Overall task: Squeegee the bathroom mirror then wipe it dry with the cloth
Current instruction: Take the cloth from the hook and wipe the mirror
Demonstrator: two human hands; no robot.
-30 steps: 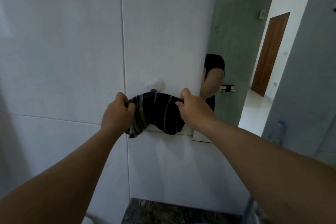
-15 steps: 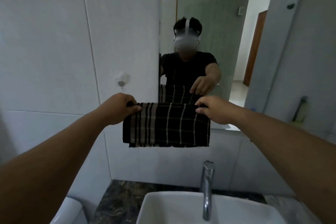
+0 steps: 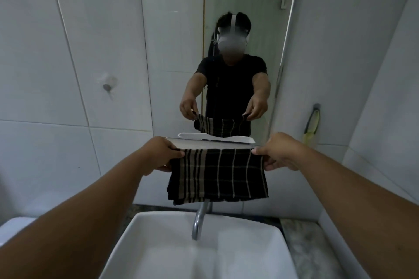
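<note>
1. Over a white basin (image 3: 158,244) in a tiled bathroom, a person stands square to the wall mirror (image 3: 226,18), with an empty hook (image 3: 106,87) on the tiles at far left.
2. At left, the left hand (image 3: 158,154) pinches the upper left corner of the cloth (image 3: 217,174), fingers closed narrowly on the fabric.
3. At centre, the dark cloth with pale stripes hangs stretched flat between both hands, just below the mirror's lower edge and above the tap (image 3: 199,219); it does not appear to touch the glass.
4. At right, the right hand (image 3: 278,152) grips the upper right corner, thumb and fingers closed on the edge.
5. Farther right, a yellow-green tool (image 3: 313,124) hangs from a wall hook; it may be the squeegee, though it is too small to tell.
6. Progress, as judged: with neither hand on a squeegee and the cloth spread ready, the squeegee pass seems to be over. The drying wipe looks not yet begun, so the whole mirror is left to dry. Whether water or streaks lie on the glass cannot be told.
</note>
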